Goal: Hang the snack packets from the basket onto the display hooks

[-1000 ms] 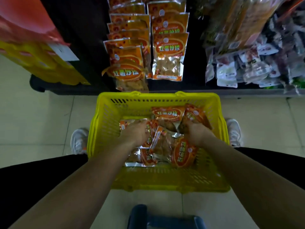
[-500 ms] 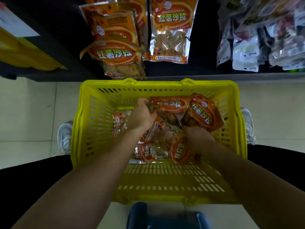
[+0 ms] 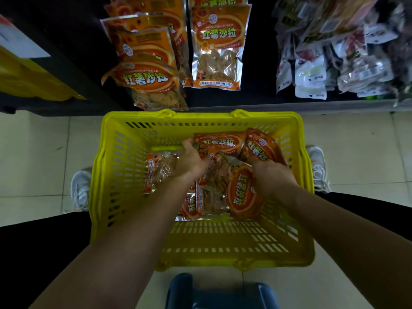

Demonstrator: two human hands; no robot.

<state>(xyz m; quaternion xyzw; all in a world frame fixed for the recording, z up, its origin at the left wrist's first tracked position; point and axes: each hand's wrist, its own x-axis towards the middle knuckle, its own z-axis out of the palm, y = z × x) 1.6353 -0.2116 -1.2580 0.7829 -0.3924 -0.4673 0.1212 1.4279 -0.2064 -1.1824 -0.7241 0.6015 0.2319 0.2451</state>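
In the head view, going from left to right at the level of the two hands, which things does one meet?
Left shoe → basket, left wall → left hand → right hand → basket, right wall → right shoe.

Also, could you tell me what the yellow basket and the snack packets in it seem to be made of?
The yellow basket looks like moulded plastic, faintly glossy: uniform colour, slotted walls. The snack packets look like glossy printed plastic film, with silvery edges and clear parts showing the contents; possibly foil-laminated, but that is uncertain.

Bare forearms (image 3: 124,253), black trousers (image 3: 44,253), white trainers (image 3: 317,166).
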